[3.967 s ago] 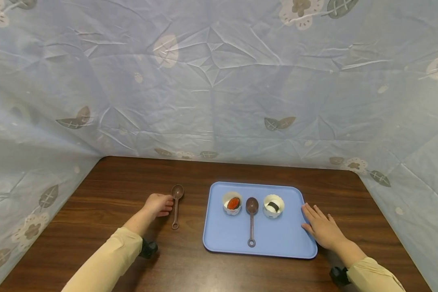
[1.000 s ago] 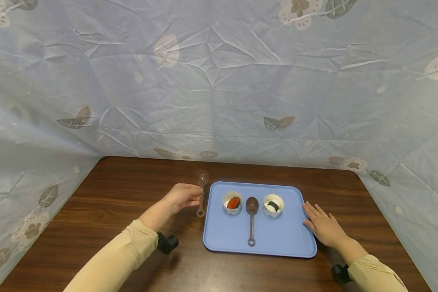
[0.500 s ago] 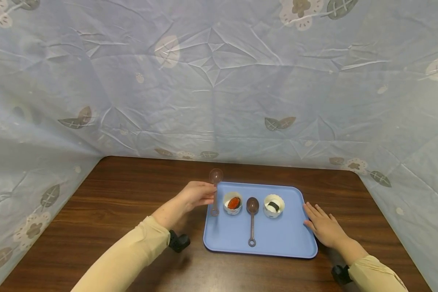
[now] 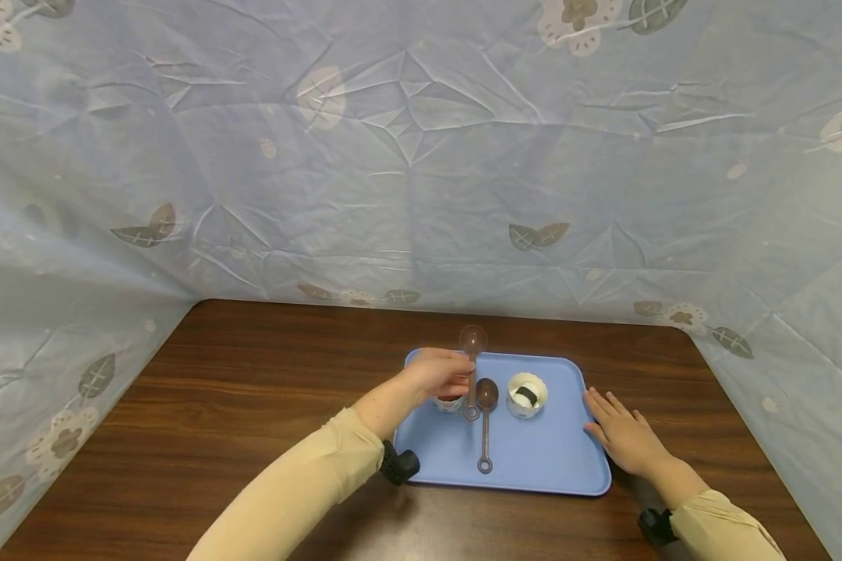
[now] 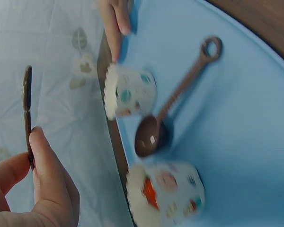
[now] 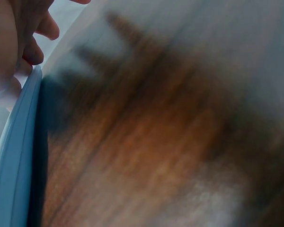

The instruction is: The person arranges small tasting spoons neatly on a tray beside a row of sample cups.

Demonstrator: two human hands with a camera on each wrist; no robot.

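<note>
Between thumb and fingers my left hand (image 4: 438, 374) pinches a brown translucent spoon (image 4: 473, 343) by its handle, raised above the blue tray (image 4: 533, 467). Another brown spoon (image 4: 486, 425) lies on the tray, bowl toward the far side. To its right stands a scalloped white cup (image 4: 526, 396) holding a white piece with a black band. A second patterned cup (image 5: 180, 194) with something orange-red inside is partly hidden behind my left hand in the head view. My right hand (image 4: 620, 432) rests with straight fingers on the tray's right edge.
A dark brown wooden table (image 4: 252, 374) bears the tray, with bare wood to its left. A pale patterned sheet (image 4: 407, 195) hangs behind the table and along both sides. Black wrist cameras (image 4: 398, 465) sit on both wrists.
My left hand has picked up the spoon from the table left of the tray and carried it right, over the tray. My right hand stays on the tray's edge.
</note>
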